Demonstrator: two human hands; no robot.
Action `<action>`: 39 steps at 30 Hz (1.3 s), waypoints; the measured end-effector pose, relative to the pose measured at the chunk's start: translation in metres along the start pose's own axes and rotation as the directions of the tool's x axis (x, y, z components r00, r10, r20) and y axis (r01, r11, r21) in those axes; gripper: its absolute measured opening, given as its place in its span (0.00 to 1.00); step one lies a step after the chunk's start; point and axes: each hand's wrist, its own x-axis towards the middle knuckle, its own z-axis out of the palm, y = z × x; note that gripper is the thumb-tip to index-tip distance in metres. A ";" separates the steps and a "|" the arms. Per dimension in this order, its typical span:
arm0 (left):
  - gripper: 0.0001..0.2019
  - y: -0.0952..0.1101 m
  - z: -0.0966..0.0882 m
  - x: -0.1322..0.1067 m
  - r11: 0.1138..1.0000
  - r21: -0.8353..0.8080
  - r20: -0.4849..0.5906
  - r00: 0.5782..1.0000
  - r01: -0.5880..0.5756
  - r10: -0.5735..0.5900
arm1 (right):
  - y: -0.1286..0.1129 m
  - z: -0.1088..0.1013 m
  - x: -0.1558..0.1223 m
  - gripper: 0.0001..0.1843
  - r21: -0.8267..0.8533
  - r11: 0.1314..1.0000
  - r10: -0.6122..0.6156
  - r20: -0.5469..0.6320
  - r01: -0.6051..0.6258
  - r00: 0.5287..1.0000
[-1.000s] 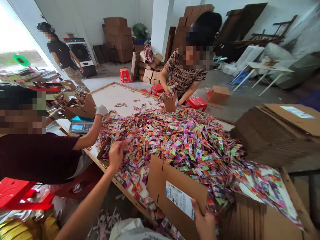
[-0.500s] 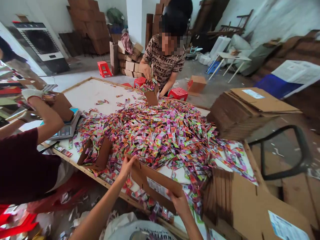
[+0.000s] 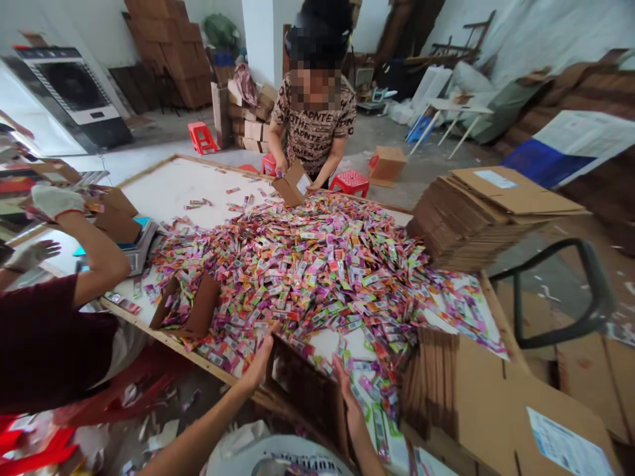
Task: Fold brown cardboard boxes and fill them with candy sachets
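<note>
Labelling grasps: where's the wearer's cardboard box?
Head view, bottom centre: the cardboard box is between the left hand and right hand, nearer than the packet pile.

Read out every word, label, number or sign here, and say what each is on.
"ADNTE": the facing co-worker's patterned shirt, more than once.
"OTHE": same shirt; its other letters are unclear.
Too blurred to read: lettering on the camera wearer's shirt, the right-hand cardboard's label, the carton stack's label, the co-worker's box label.
Too small: printing on the packets.

Carton (brown) between left grip, right grip.
</note>
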 end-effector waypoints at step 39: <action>0.14 -0.033 0.001 -0.020 0.897 0.412 0.269 0.962 -0.159 0.047 | 0.025 -0.048 -0.017 0.27 -0.163 0.986 -0.038 -0.031 0.033 0.999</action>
